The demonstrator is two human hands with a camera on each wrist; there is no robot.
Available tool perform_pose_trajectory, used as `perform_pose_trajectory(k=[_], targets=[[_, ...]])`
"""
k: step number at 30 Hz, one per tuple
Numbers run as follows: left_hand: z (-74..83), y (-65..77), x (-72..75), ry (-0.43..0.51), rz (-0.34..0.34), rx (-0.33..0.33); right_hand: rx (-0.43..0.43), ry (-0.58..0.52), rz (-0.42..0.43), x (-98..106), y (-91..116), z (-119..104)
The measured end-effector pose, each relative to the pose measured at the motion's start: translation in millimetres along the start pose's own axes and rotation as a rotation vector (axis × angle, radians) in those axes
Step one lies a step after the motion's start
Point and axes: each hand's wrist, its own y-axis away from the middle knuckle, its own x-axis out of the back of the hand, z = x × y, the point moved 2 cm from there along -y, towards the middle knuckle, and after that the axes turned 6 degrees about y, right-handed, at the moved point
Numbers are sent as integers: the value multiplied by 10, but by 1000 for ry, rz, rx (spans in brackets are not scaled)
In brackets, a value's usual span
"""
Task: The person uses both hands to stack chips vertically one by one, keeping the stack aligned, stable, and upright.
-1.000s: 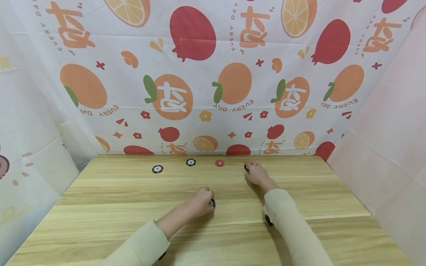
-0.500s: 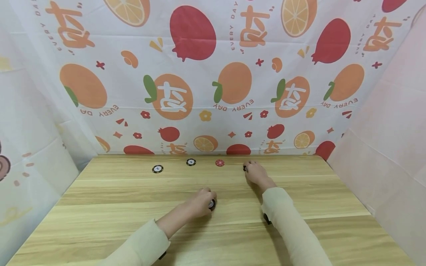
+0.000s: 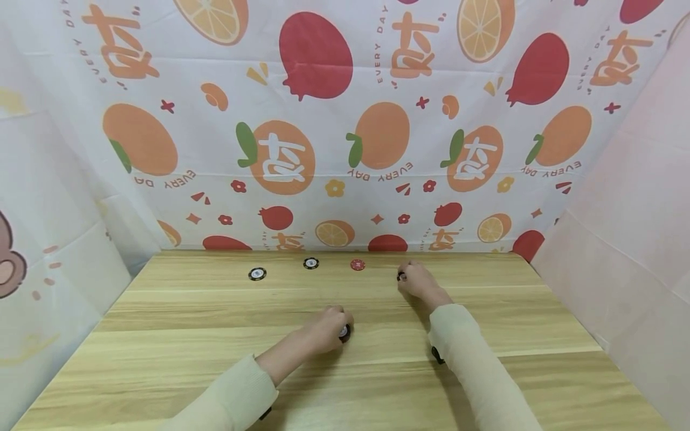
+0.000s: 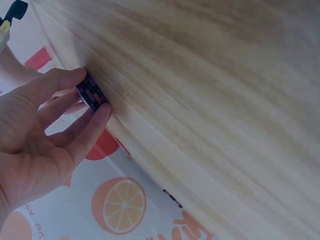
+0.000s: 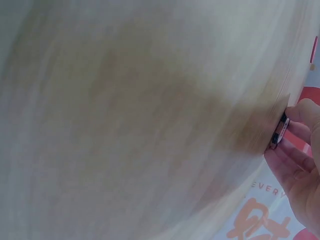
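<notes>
My left hand [image 3: 326,329] is over the middle of the wooden table, pinching a short stack of black poker chips [image 4: 92,91] by its edges between thumb and fingers. Farther back on the right, my right hand [image 3: 419,281] pinches a black poker chip [image 5: 280,131] by its rim, right at the tabletop. Most of that chip is hidden by the fingers in the head view [image 3: 401,276]. To the left of the right hand, a red poker chip [image 3: 358,264] and two black poker chips, one nearer the middle [image 3: 311,263] and one farther left [image 3: 257,273], lie flat.
The wooden table [image 3: 188,353] ends at a fruit-printed curtain [image 3: 334,149] along its back edge. Pale cloth hangs on the left [image 3: 59,239] and right [image 3: 625,239] sides.
The head view has shifted slightly. My left hand stays nearly still with its stack, while the right fingers move a little around the black poker chip at the back.
</notes>
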Motion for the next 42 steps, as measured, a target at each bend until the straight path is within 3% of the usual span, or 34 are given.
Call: perform_pose_trajectory(k=[7,16,23,35,42], targets=[[2,-14,-2,15,-6,-3,63,-55,15,13,45,-16],[-9,-23,9,15,0,-11,152,21,20,10,35,-131],[8,-22,11,-10,-9,-2,207,18,21,6,65,-243],[29,-46,-31,-108,-5,27,226,17,-3,21,73,-401],[30,-48,-41,-110,-1,28,233,14,-23,31,90,-473]])
